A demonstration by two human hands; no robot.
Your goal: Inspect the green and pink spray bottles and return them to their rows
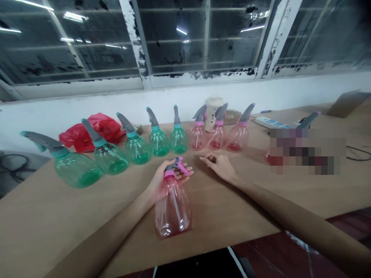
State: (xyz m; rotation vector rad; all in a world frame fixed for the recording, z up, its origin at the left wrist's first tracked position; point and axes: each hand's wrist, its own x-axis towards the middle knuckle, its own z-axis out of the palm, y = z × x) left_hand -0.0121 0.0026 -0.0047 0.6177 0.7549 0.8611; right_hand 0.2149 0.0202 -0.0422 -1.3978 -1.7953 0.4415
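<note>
My left hand [159, 178] grips a pink spray bottle [174, 208] by its neck and grey-and-pink spray head. The bottle tilts toward me, and its trigger points right; a straw shows through the clear pink body. Right of it, my right hand [222, 166] hovers low over the table, fingers loosely bent and apart, with nothing visible in them. Behind my hands stand several green spray bottles [137, 150] on the left. Pink spray bottles [237, 137] continue that row to the right. One more grey spray head [308, 120] rises at the far right, partly covered by a blurred patch.
The brown table [220, 216] meets a white wall below windows. At the back are a red plastic bag [95, 131], a paper cup [213, 112], a power strip [272, 123] and a cardboard piece [348, 103]. A black cable [359, 154] lies at right.
</note>
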